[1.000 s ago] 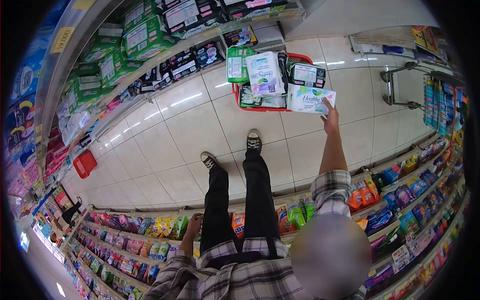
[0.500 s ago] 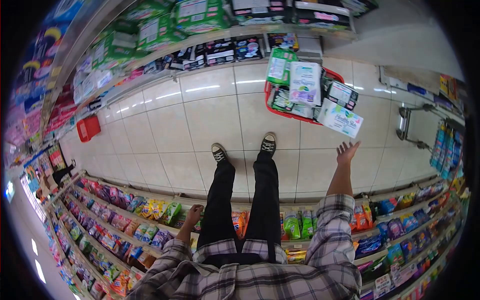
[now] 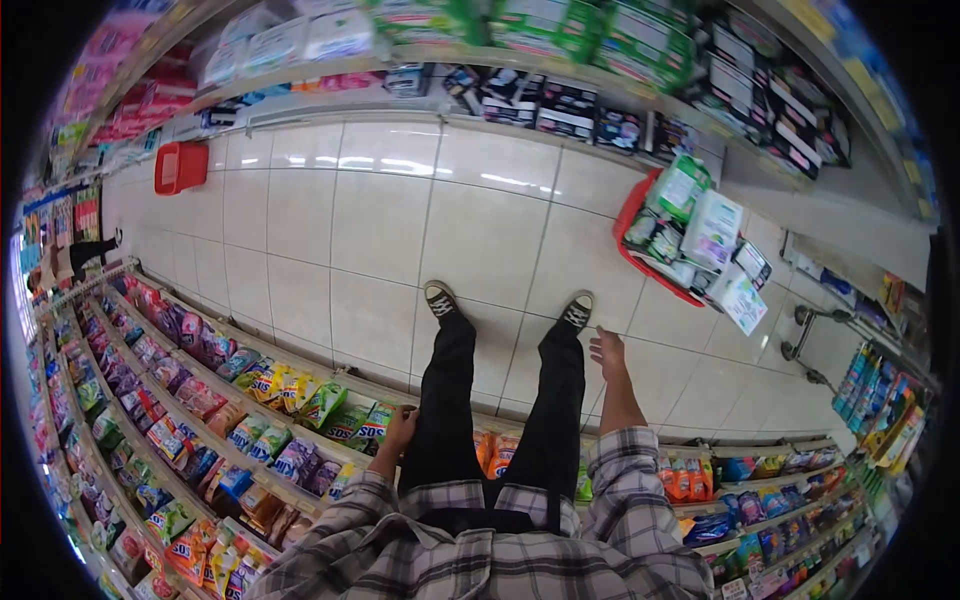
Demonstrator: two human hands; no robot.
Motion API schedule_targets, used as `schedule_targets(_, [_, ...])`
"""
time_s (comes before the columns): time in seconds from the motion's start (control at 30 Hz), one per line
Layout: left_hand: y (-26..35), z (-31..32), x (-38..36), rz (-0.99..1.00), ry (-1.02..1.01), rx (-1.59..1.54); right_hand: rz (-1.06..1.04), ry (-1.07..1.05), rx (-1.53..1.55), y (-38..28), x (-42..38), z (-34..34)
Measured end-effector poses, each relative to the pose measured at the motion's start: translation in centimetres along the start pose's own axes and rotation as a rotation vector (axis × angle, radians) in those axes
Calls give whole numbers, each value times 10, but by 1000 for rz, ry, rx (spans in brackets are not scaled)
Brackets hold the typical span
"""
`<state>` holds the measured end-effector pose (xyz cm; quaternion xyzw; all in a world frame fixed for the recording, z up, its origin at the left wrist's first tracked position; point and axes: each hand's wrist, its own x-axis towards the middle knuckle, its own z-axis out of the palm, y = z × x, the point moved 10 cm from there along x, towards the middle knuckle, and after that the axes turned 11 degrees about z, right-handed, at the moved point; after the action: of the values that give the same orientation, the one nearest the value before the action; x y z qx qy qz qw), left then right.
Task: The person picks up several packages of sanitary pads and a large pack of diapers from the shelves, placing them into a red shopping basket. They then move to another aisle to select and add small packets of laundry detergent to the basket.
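Already heaped, one o'clock: red basket [image 3: 629, 212], packs [image 3: 712, 230]; remainder unclear; right hand [image 3: 609, 355] hung empty, fingers spread; left hand's [image 3: 401, 428] grip indiscernible.

A shop aisle, shown by shelves [image 3: 185, 385] of packaged goods [image 3: 285, 388] lining both sides.
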<state>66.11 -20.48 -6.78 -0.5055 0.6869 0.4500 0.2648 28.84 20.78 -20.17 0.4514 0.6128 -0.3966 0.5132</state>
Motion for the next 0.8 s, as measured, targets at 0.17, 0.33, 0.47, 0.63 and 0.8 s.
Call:
schedule_targets(0.17, [-66,-57,5,-43,32,-376,-308,109,-654,9,-33,125])
schedule_targets(0.33, [-140,-116,-25,-331,46,-552,-476,-59,-1070,-10,-117,316])
schedule_targets(0.47, [-186,-113,-34,-214,47,-298,-547,-204,-1055,-60,-162,420])
schedule_targets(0.63, [-175,-75,-55,-132,-122,-261,-570,-150,-1195,-144,-147,485])
schedule_targets(0.8, [-155,-87,-44,-277,-100,-433,-568,76,-1519,-234,-81,506])
